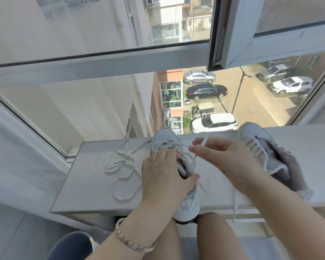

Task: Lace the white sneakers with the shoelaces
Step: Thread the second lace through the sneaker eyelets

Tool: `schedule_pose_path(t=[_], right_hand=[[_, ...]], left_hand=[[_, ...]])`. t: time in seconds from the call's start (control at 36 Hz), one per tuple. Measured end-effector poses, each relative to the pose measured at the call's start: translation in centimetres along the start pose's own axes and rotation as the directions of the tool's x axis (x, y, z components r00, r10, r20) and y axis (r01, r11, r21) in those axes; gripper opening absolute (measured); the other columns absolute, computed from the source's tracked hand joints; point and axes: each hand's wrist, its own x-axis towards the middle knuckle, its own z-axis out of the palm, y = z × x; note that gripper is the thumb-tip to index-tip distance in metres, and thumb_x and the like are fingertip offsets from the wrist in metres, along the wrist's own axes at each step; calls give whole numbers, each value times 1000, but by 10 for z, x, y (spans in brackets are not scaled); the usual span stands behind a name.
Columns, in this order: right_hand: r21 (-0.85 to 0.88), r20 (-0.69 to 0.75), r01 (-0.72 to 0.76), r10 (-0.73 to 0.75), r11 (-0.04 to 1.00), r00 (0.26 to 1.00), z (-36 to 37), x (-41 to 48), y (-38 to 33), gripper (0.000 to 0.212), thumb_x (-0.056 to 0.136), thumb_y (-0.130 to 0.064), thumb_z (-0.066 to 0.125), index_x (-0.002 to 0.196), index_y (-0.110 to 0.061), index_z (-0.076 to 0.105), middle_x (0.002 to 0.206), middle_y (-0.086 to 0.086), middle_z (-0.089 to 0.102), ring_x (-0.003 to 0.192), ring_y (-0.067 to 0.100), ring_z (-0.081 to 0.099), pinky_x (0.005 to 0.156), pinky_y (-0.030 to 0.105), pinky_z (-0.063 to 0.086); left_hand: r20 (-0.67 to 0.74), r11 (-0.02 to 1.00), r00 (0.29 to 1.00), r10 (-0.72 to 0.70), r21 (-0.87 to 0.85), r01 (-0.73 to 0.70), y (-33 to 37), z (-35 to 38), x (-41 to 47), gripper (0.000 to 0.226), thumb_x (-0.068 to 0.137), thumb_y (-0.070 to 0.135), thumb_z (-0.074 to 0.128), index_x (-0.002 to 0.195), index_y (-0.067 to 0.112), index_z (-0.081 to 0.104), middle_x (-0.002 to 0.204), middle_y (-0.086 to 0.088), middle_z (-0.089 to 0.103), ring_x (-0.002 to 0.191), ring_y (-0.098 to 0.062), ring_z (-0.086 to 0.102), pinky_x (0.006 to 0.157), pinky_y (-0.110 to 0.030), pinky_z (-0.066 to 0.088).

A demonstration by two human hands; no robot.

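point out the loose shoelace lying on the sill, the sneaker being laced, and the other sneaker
loose shoelace [120,166], head view, on its looped middle.
sneaker being laced [162,136], head view, on its toe.
other sneaker [251,133], head view, on its toe.

Two sneakers on the sill, a loose lace to their left.
I see the middle sneaker on the windowsill; the second sneaker right; the spare shoelace left; window beyond.
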Motion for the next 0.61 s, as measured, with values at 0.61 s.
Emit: schedule_pose_path(t=[0.61], right_hand=[[181,-38,-27,34,983,999,26,5,29,6,81,4,64,83,7,69,80,3,71,71,10,70,68,15,55]], left_hand=[[-5,949,999,-43,-312,39,-18,0,-12,36,71,31,76,103,22,63,102,19,44,111,-5,38,94,-28,36]])
